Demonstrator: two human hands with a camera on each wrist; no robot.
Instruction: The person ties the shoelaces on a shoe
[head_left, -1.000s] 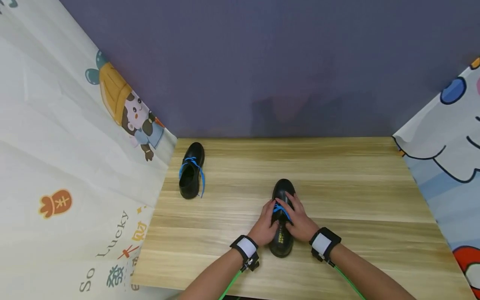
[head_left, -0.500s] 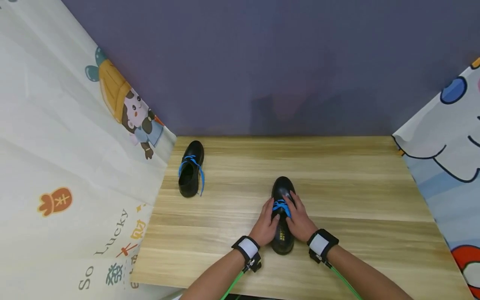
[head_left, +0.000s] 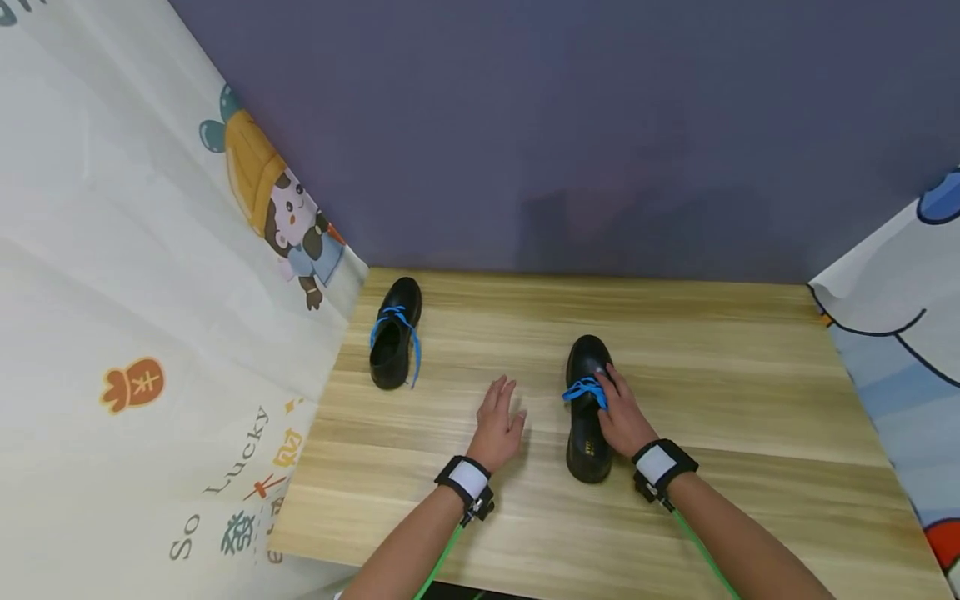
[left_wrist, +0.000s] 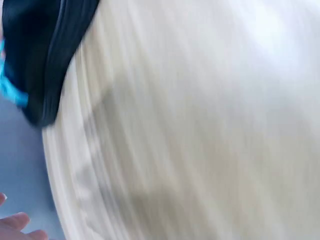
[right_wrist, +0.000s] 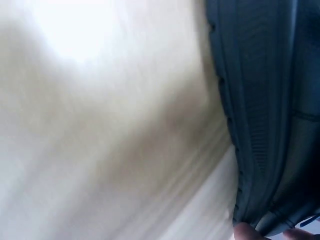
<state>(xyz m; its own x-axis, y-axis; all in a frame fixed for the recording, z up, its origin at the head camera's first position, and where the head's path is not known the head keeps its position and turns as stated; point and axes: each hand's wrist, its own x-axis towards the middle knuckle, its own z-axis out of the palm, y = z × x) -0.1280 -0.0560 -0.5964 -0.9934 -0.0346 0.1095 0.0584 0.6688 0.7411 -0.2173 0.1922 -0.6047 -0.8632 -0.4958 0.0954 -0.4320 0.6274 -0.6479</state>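
A black lace-up shoe [head_left: 587, 357] stands near the middle of the wooden tabletop, toe pointing away from me. Its blue laces [head_left: 583, 389] cross the front of the opening. My right hand [head_left: 626, 421] holds this shoe along its right side, fingers near the laces and thumb by the opening. In the right wrist view, fingertips [right_wrist: 246, 231] meet the edge of the sole. My left hand [head_left: 495, 429] is off to the left of the shoe, over the tabletop, fingers extended and holding nothing. The left wrist view catches a blurred black shoe [left_wrist: 42, 55] with a blue lace.
A matching black shoe [head_left: 406, 293] sits at the far left, its blue lace trailing down the right side. A dark blue-grey wall [head_left: 577, 133] rises behind the wooden tabletop [head_left: 735, 400]. Printed white cloths, one being the left cloth [head_left: 187, 275], border both sides.
My left hand has left the middle shoe and moved left. The right hand stays on that shoe, which has shifted slightly away from me. The head view has turned a little.
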